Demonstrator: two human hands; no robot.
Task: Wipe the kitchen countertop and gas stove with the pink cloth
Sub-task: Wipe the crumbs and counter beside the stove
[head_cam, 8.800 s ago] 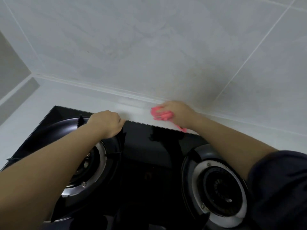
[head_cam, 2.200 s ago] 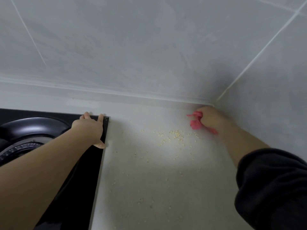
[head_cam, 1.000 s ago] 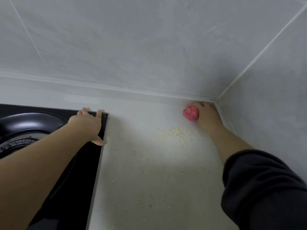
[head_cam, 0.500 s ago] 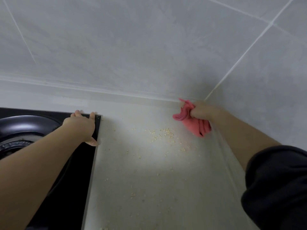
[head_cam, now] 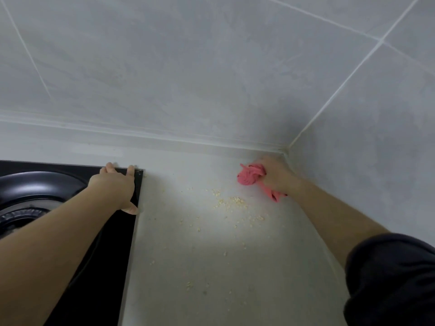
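Pink cloth (head_cam: 249, 177) sat bunched on the grey bench (head_cam: 211, 274) at centre right of the frame, close to the wall corner, with the right hand (head_cam: 277, 178) in a closed grip around it. Pale crumbs (head_cam: 233, 203) lay scattered just below it. At centre left, the left hand (head_cam: 115, 187) lay flat, grip wide, on the corner of the black gas stove (head_cam: 115, 260).

Your right hand (head_cam: 276, 176) grips the bunched pink cloth (head_cam: 249, 176) on the countertop (head_cam: 211, 278) near the wall corner, right of the gas stove (head_cam: 113, 243), with crumbs (head_cam: 231, 203) between, while your left hand (head_cam: 115, 184) rests flat on the stove's far right corner.
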